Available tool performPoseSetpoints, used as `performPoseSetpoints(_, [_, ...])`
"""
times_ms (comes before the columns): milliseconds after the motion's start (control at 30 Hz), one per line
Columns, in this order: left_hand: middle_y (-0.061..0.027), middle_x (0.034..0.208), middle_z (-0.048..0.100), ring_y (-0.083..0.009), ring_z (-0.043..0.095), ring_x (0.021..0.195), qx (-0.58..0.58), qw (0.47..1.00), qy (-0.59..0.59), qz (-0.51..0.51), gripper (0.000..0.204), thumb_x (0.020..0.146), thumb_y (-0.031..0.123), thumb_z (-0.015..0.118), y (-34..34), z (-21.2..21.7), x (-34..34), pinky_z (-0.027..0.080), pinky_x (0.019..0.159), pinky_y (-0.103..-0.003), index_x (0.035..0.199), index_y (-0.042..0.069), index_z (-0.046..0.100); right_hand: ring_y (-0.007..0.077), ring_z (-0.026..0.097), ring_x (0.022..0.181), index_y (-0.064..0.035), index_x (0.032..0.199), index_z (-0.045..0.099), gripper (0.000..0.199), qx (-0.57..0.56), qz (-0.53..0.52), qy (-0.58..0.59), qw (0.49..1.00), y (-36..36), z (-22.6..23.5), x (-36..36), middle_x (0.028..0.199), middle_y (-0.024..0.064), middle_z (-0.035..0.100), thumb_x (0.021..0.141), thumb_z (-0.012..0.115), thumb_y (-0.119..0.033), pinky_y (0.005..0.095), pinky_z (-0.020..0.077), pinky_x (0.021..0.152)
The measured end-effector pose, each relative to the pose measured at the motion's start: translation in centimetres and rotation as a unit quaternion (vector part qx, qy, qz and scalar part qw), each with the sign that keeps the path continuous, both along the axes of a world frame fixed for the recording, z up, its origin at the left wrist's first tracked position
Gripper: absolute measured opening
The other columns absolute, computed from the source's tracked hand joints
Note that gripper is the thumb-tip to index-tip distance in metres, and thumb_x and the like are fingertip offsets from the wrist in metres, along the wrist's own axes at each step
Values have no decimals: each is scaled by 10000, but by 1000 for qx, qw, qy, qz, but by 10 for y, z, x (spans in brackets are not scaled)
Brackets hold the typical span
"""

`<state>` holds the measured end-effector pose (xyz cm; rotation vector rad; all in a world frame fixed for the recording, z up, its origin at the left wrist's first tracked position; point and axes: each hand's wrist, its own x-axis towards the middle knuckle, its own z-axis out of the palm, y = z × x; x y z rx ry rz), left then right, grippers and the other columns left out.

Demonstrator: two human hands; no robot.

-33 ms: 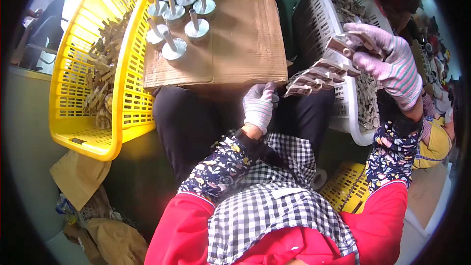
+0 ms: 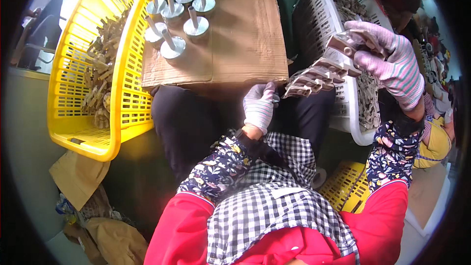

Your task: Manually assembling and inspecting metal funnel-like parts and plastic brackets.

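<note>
My right hand (image 2: 392, 64), in a striped pink-and-grey glove, is closed on one end of a bunch of grey-brown moulded parts (image 2: 319, 78) joined in a row. The bunch hangs down to the left, in front of the white basket's near corner. My left hand (image 2: 258, 105), also gloved, is closed, thumb against the fingers, at the near edge of a cardboard box (image 2: 245, 34). Whatever its fingers may hold is hidden. Several round metal discs with upright stems (image 2: 196, 27) stand on the box's left half.
At left a yellow basket (image 2: 116, 93) holds many similar brownish parts (image 2: 100, 78). A white basket (image 2: 338, 29) at right holds more. Another yellow basket (image 2: 343, 186) lies low at right. Brown paper (image 2: 81, 176) is at lower left. Other people are at the far right.
</note>
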<state>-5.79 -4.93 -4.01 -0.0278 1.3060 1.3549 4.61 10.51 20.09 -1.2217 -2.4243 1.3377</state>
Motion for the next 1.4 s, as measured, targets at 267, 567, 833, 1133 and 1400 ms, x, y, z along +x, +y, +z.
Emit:
performPoseSetpoints(267, [0, 644, 566, -48, 458, 552, 52, 997, 58, -9, 226, 903, 213, 582, -9, 5, 4, 399, 534, -199, 879, -10, 603, 119, 589, 944, -8, 1208, 545, 452, 42, 46, 34, 998, -11, 0, -4, 1021, 63, 636, 764, 628, -28, 259, 444, 873])
performPoseSetpoints(567, [3, 676, 593, -44, 486, 593, 87, 987, 127, -40, 206, 880, 208, 618, -15, 0, 19, 409, 560, -188, 867, 3, 621, 122, 601, 970, -76, 1188, 580, 366, 96, 74, -6, 993, -1, 4, 6, 1055, 52, 639, 826, 607, -36, 274, 461, 903])
performPoseSetpoints(833, [-52, 628, 610, -89, 522, 566, 69, 977, 185, -76, 249, 882, 259, 601, -17, 2, 20, 445, 569, -260, 849, 15, 638, 90, 564, 941, -46, 1241, 533, 450, 85, 59, -36, 994, 8, 0, 0, 1064, 35, 623, 804, 634, -78, 234, 436, 836])
performPoseSetpoints(1133, [-54, 618, 606, -99, 526, 540, 96, 974, 195, -58, 250, 878, 265, 609, -18, -6, 26, 444, 544, -267, 841, 19, 636, 111, 573, 966, -47, 1239, 534, 440, 82, 32, -46, 995, 28, -9, -8, 1062, 44, 624, 809, 621, -76, 243, 437, 858])
performPoseSetpoints(1400, [-96, 631, 598, -214, 572, 544, 107, 922, 360, -90, 185, 866, 228, 610, -16, 15, 22, 451, 532, -314, 793, 58, 618, 96, 575, 931, -24, 1214, 540, 410, 86, 57, -26, 994, 47, -6, -17, 1036, 36, 626, 812, 607, -63, 243, 445, 846])
